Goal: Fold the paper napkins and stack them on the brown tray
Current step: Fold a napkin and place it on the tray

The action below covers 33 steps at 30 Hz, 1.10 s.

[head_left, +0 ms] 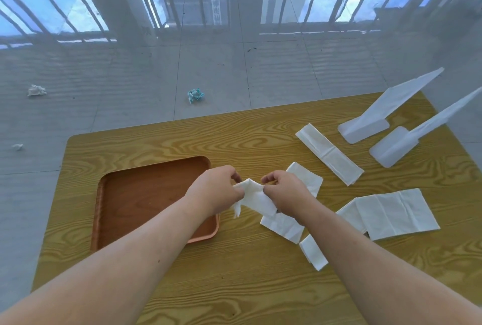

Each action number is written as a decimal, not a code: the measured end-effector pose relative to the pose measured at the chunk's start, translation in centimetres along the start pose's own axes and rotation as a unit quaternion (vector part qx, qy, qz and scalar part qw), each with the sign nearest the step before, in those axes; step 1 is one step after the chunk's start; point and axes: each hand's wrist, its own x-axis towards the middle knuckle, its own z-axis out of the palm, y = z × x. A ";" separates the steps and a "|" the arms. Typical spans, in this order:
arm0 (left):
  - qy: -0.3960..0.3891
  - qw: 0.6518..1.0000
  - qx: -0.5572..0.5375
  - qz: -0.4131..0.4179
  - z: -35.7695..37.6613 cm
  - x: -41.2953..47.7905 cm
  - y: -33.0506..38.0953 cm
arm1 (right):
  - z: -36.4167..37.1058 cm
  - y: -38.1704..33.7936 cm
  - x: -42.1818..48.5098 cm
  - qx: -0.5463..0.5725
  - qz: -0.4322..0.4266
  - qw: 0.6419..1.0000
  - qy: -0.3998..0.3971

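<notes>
A white paper napkin (254, 195) is held above a wood-grain table (234, 285) by two bare hands. One end of it is pinched between thumb and fingers of the left hand (216, 190), and the other end is pinched the same way by the right hand (284, 191), so that the napkin is bunched into a raised fold between them, with a loose corner hanging below the left hand.

Beneath and to the left of the left hand, a brown tray (135, 204) is seen on the table; no napkins are seen on its visible surface, part of which is hidden by the left forearm. Under and just beyond the right hand, a flat napkin (305, 176) is partly covered by the hand. Further right of the right hand, a wide unfolded napkin (396, 212) is spread flat, and beyond it a long narrow folded napkin (330, 153) is laid diagonally. Near the right forearm, a small folded napkin (313, 253) rests on the table. At the far right, two white plastic stands (365, 129) are placed side by side.
</notes>
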 end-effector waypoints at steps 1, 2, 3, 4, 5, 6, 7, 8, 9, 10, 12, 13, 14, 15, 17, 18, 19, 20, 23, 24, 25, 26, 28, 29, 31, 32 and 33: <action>-0.024 0.998 -0.048 0.015 0.2 -0.2 0.4 | 0.1 0.0 -0.1 0.041 0.008 0.999 -0.015; -0.058 0.993 -0.103 0.027 0.3 -0.4 0.9 | 0.2 0.0 -0.2 0.085 0.012 0.996 -0.037; -0.089 0.982 -0.161 0.033 0.5 -0.5 1.4 | 0.2 -0.1 -0.3 0.123 0.009 0.991 -0.060; -0.105 0.971 -0.211 0.035 0.6 -0.6 1.8 | 0.1 -0.1 -0.4 0.149 0.002 0.986 -0.076; -0.095 0.963 -0.251 0.037 0.7 -0.7 2.2 | 0.0 -0.1 -0.4 0.164 -0.002 0.983 -0.082; -0.057 0.960 -0.273 0.042 0.8 -0.7 2.4 | -0.1 -0.2 -0.3 0.176 -0.001 0.981 -0.084; 0.006 0.963 -0.264 0.047 0.7 -0.7 2.5 | -0.3 -0.2 -0.3 0.191 0.003 0.978 -0.088; 0.070 0.971 -0.224 0.051 0.5 -0.5 2.3 | -0.5 -0.3 -0.2 0.209 0.007 0.973 -0.097; 0.113 0.976 -0.176 0.053 0.3 -0.3 1.9 | -0.7 -0.4 -0.2 0.225 0.008 0.968 -0.110; 0.119 0.981 -0.147 0.046 0.0 -0.1 1.5 | -1.0 -0.6 -0.1 0.235 0.005 0.964 -0.126; 0.030 0.980 -0.197 -0.022 -0.7 0.1 1.0 | -1.6 -0.9 0.0 0.243 -0.001 0.957 -0.156; -0.025 0.968 -0.243 -0.057 -0.9 0.1 0.8 | -1.8 -1.1 0.1 0.243 -0.004 0.955 -0.169; -0.070 0.956 -0.273 -0.075 -1.0 0.1 0.5 | -2.0 -1.4 0.3 0.242 -0.006 0.953 -0.182; -0.092 0.951 -0.284 -0.082 -1.0 0.1 0.2 | -2.2 -1.6 0.5 0.244 -0.007 0.950 -0.195; -0.075 0.953 -0.281 -0.085 -0.8 -0.1 -0.4 | -2.2 -2.1 0.8 0.254 0.003 0.940 -0.227; -0.049 0.951 -0.292 -0.088 -0.7 -0.2 -0.8 | -2.2 -2.2 1.0 0.253 0.015 0.936 -0.244; -0.025 0.946 -0.309 -0.093 -0.6 -0.3 -1.2 | -2.1 -2.3 1.1 0.245 0.024 0.934 -0.259; -0.008 0.939 -0.329 -0.100 -0.6 -0.4 -1.7 | -1.8 -2.3 1.2 0.230 0.027 0.935 -0.267; 0.006 0.924 -0.364 -0.121 -1.1 -0.9 -4.0 | 0.2 -2.5 1.4 0.177 0.036 0.955 -0.236; 0.013 0.926 -0.355 -0.128 -1.4 -1.2 -5.1 | 1.2 -2.8 1.6 0.167 0.045 0.962 -0.212; 0.022 0.931 -0.339 -0.134 -1.8 -1.5 -6.3 | 2.3 -3.1 1.7 0.163 0.053 0.967 -0.189; 0.035 0.936 -0.321 -0.140 -2.2 -1.8 -7.7 | 3.5 -3.6 1.8 0.164 0.058 0.970 -0.172; 0.064 0.941 -0.293 -0.156 -3.1 -2.4 -10.7 | 6.4 -4.7 1.9 0.161 0.061 0.974 -0.147; 0.078 0.943 -0.278 -0.163 -3.6 -2.8 -12.2 | 8.1 -5.2 1.8 0.146 0.059 0.978 -0.134; 0.093 0.956 -0.224 -0.166 -4.6 -3.6 -15.0 | 11.4 -6.1 1.6 0.102 0.045 0.988 -0.108; 0.095 0.963 -0.190 -0.165 -5.1 -4.0 -16.3 | 12.9 -6.5 1.6 0.074 0.035 0.992 -0.096; 0.097 0.969 -0.156 -0.166 -5.5 -4.4 -17.5 | 14.3 -7.0 1.6 0.046 0.024 0.995 -0.085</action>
